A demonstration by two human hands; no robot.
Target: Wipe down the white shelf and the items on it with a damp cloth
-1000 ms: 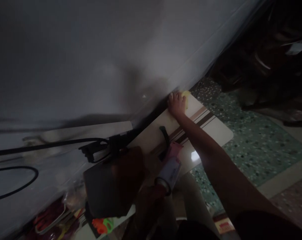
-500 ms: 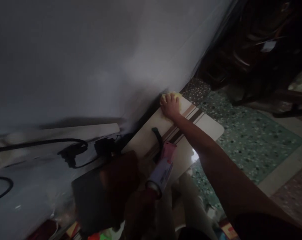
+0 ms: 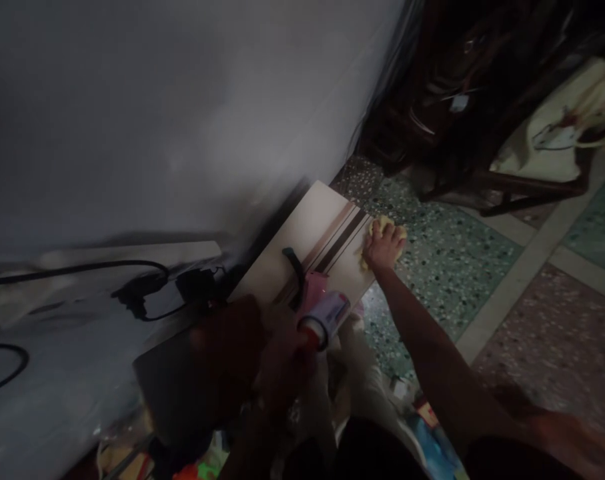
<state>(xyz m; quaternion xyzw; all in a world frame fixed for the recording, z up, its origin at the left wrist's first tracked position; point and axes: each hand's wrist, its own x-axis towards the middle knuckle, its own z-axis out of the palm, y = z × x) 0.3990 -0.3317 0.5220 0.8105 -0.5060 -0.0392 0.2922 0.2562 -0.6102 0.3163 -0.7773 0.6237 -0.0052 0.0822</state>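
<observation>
My right hand [image 3: 381, 244] presses a yellow cloth [image 3: 388, 229] on the near right edge of a cream tabletop [image 3: 302, 233] with brown stripes. The fingers are curled over the cloth. My left hand [image 3: 282, 363] is dark and low in view, wrapped around a white spray bottle [image 3: 327, 320] with a pink top, held above the table's near edge. A black curved handle [image 3: 295, 270] lies on the tabletop beside the bottle.
A white wall [image 3: 182, 120] runs along the table's far side, with black cables and a plug [image 3: 147, 293] at left. A dark flat object [image 3: 182, 393] sits near my left hand. Green terrazzo floor [image 3: 432, 267] lies right; dark wooden chairs [image 3: 482, 100] stand beyond.
My right hand with the yellow cloth has slid from the table's far corner by the wall across to the near right edge. The view swung right.
</observation>
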